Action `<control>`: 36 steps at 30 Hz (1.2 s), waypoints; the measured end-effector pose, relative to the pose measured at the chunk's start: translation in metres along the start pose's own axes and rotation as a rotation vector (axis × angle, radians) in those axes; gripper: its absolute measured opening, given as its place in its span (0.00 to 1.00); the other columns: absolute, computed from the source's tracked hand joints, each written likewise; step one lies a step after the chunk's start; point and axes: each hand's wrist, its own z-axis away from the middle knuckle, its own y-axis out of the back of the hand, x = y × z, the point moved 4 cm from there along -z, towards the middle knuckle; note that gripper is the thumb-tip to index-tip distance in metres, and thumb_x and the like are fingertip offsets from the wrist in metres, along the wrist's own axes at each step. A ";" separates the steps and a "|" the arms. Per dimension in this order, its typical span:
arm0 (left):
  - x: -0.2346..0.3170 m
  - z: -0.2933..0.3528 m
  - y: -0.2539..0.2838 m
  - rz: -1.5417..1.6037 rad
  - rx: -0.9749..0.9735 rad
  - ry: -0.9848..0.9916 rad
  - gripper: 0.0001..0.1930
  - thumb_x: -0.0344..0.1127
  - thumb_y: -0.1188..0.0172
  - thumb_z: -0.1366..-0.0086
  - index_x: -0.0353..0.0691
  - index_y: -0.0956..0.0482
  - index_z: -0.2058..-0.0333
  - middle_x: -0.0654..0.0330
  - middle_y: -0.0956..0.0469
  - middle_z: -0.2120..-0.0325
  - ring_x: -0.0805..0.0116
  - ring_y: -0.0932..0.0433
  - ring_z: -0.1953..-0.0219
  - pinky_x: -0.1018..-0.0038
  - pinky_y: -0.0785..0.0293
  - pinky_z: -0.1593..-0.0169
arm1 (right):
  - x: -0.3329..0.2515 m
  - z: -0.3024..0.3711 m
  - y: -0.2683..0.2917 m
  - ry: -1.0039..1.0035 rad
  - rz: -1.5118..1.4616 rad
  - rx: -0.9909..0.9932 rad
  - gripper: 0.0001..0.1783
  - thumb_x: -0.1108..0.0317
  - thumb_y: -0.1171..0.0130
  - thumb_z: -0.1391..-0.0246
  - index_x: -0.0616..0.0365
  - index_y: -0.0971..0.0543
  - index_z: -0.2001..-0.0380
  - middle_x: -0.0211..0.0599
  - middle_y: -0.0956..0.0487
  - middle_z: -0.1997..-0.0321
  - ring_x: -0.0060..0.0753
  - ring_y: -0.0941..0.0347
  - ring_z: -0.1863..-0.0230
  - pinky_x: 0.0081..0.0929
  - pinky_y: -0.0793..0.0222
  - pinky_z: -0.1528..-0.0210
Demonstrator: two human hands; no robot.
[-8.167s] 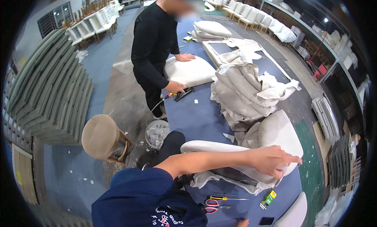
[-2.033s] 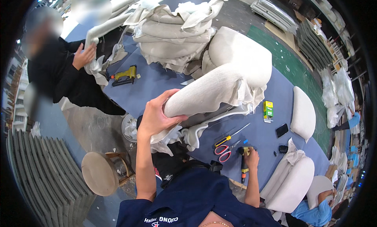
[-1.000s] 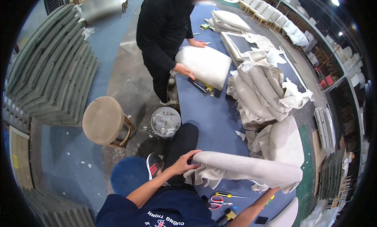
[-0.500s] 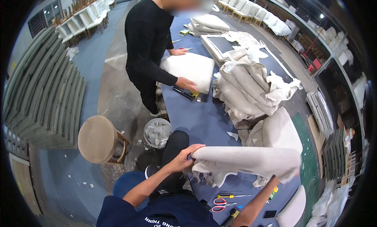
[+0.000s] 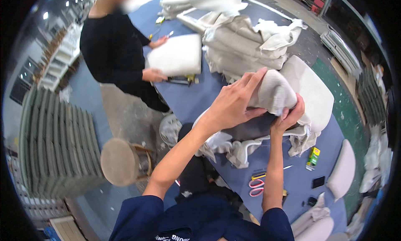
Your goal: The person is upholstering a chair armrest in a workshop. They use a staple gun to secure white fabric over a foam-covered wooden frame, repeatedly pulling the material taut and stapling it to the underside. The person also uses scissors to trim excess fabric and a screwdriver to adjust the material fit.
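**Pad in Two-Handed Hold Over the Bench**

Near zone: The right forearm passes above the scissors (image 5: 256, 187) and the screwdriver (image 5: 259, 176) and partly covers the screwdriver. The red scissor loops lie just beside the yellow handle. To the right are a black phone (image 5: 318, 182), a yellow-green box (image 5: 313, 158) and a curved panel (image 5: 343, 170). A pale cushion (image 5: 315, 229) lies at the lower right. All rest on the blue bench (image 5: 190, 100).

Hold zone: The pad (image 5: 273, 90) is between the two hands, over the bench. The left hand (image 5: 234, 102) has its fingers over the upper side and its thumb below; this grip pinches the pad. The right hand (image 5: 291, 114) closes its grip on the opposite side, at the fabric edge. Loose cloth (image 5: 240, 153) hangs below; whether it joins the pad cannot be told. Whether the pad touches the bench is hidden.

Left of the bench: A round stool (image 5: 120, 161) stands on the floor. Beyond it, near the bench edge, is a bucket (image 5: 169, 130).

Far zone: A large cushion (image 5: 315, 97) lies just beyond the right hand. Behind it is a heap of covers (image 5: 246, 45). A co-worker (image 5: 115, 53) in black rests one hand on a white cushion (image 5: 177, 55); the other hand is beside a tool (image 5: 179, 80) at its near edge.
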 end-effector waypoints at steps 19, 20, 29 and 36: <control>-0.023 -0.027 0.022 -0.261 0.172 -0.289 0.32 0.30 0.37 0.51 0.38 0.31 0.44 0.44 0.32 0.44 0.40 0.34 0.39 0.55 0.37 0.35 | -0.044 0.041 0.000 -0.236 0.033 -0.277 0.28 0.63 0.51 0.38 0.53 0.28 0.35 0.41 0.29 0.32 0.46 0.38 0.28 0.56 0.64 0.23; -0.027 -0.025 0.026 -0.236 0.165 -0.292 0.31 0.30 0.40 0.50 0.38 0.30 0.44 0.44 0.32 0.44 0.40 0.34 0.39 0.55 0.38 0.34 | -0.049 0.066 0.005 -0.323 -0.056 -0.285 0.26 0.65 0.48 0.38 0.54 0.27 0.36 0.41 0.27 0.36 0.45 0.37 0.30 0.57 0.65 0.22; -0.046 -0.032 0.038 -0.065 0.134 -0.224 0.11 0.37 0.41 0.32 0.39 0.15 0.57 0.55 0.25 0.57 0.60 0.27 0.51 0.68 0.31 0.46 | -0.077 0.222 -0.019 -0.572 -0.299 -0.758 0.13 0.60 0.32 0.48 0.61 0.15 0.73 0.46 0.17 0.69 0.51 0.22 0.65 0.43 0.28 0.59; -0.050 -0.036 0.030 0.411 0.121 0.037 0.11 0.33 0.36 0.32 0.29 0.15 0.62 0.60 0.16 0.63 0.76 0.25 0.62 0.76 0.31 0.56 | -0.123 0.070 -0.005 -0.508 -0.567 -0.299 0.08 0.75 0.30 0.51 0.62 0.19 0.67 0.37 0.21 0.70 0.31 0.23 0.70 0.27 0.28 0.65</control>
